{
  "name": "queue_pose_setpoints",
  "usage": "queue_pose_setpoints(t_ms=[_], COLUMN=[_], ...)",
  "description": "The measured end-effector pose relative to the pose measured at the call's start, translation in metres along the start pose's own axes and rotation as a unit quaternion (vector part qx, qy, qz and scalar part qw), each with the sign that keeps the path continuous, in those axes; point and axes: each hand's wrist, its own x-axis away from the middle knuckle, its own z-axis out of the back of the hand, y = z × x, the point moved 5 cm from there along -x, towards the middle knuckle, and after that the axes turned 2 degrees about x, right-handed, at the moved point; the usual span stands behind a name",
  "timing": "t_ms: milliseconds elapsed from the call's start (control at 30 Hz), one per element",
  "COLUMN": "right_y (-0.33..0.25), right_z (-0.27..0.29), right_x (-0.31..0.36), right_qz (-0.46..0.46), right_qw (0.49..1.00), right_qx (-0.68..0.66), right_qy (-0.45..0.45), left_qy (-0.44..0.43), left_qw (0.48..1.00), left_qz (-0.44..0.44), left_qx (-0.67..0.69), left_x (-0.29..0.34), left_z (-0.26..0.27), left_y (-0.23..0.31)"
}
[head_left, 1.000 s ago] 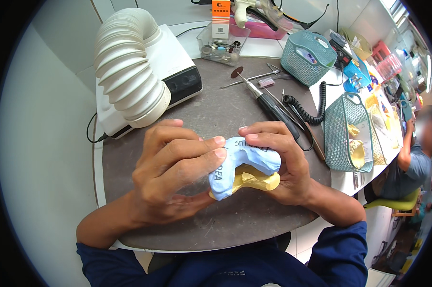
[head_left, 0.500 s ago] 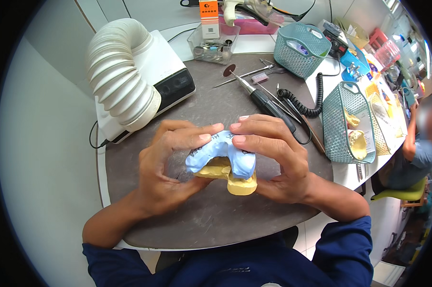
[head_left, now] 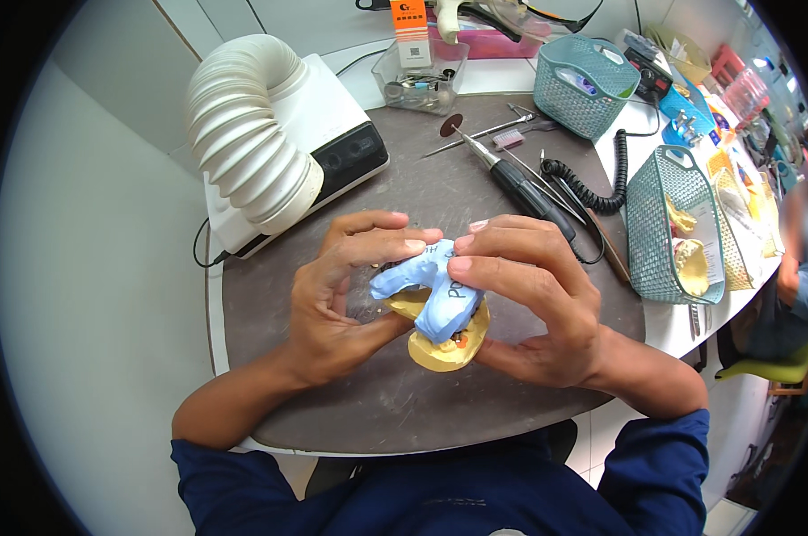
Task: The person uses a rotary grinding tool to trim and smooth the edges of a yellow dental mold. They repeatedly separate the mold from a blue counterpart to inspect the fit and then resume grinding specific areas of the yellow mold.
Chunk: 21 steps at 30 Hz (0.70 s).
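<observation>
At the far left of the dark round work mat [head_left: 350, 411] sits a white suction unit [head_left: 332, 134] with its ribbed white hose [head_left: 252, 134] curling toward the near side; just right of it, over the middle of the mat, the left hand [head_left: 332, 304] curls closed around the left side of a yellow plaster dental cast [head_left: 444, 348], thumb beneath and fingertips pressing on the blue impression piece [head_left: 431, 290] that lies across the cast; the right hand [head_left: 529, 304] grips the same pair from the right, index and thumb pinched on the blue piece and the lower fingers cradling the cast, so both things are held just above the mat, near the body; judging by this, the step in hand is seating or checking the blue piece against the cast, and the next move would call for steady, even finger pressure without twisting, since plaster chips easily; farther right lie a dark handpiece [head_left: 520, 183] with its coiled cord [head_left: 592, 192], then a teal mesh basket [head_left: 668, 228] holding more yellow casts, with a second teal basket [head_left: 583, 85] at the far edge.
</observation>
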Motion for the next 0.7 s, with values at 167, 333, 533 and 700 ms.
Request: queue_pose_setpoints(t_ms=[167,333,533,700], right_y=[0.0001,0.0000,0.0013,0.0011], right_z=[0.0006,0.0003,-0.0001,0.0000], right_x=[0.0002,0.0006,0.0015,0.0020], right_qz=[0.003,0.001,-0.006,-0.010], right_qw=[1.000,1.000,1.000,1.000], right_qx=[0.001,0.000,-0.009,-0.015], right_qy=[0.000,0.003,0.002,-0.001], left_qy=[0.009,0.008,0.006,0.001], left_qw=[1.000,0.999,1.000,1.000], left_qz=[0.000,-0.026,-0.016,-0.010], left_qx=[0.001,-0.035,-0.019,0.005], left_x=[0.0007,-0.0015,-0.0008,-0.0004], left_z=[0.0000,0.0013,-0.0006,-0.0022], left_y=[0.0007,0.0032,0.0015,0.0005])
